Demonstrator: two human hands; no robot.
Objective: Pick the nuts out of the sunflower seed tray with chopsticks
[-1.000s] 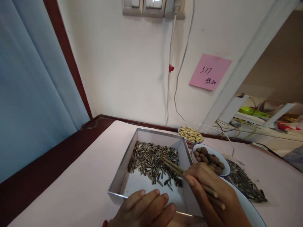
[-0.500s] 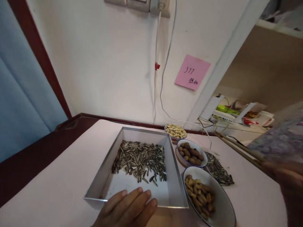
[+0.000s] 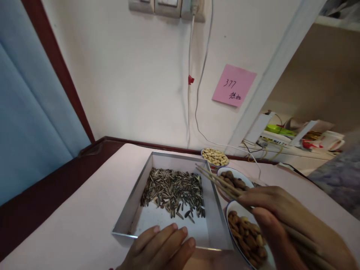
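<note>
My left hand (image 3: 161, 249) lies with fingers stretched out over the near rim of a square metal tray (image 3: 215, 225). Striped sunflower seeds (image 3: 171, 185) cover the tray's far part, with bare floor toward me. In my right hand (image 3: 284, 213) is a pair of wooden chopsticks (image 3: 218, 182), their tips above the tray's right wall near the far corner, nothing between them. Beneath that hand, a bowl of tan-brown nuts (image 3: 247, 236) is partly hidden. Behind it sits a bowl of round brown nuts (image 3: 237, 183), and farther back a bowl of pale nuts (image 3: 215, 156).
The pale table (image 3: 84, 206) meets the wall at the back. A white cable (image 3: 206, 56) runs down from a socket to the table. A pink note (image 3: 234, 85) is on the wall. Cluttered shelves (image 3: 306, 138) stand at right, a blue curtain (image 3: 36, 112) at left.
My right hand has come in from the right edge with the chopsticks, over the bowls to the tray's right wall. It now covers the loose seed pile on the table. My left hand stays at the rim.
</note>
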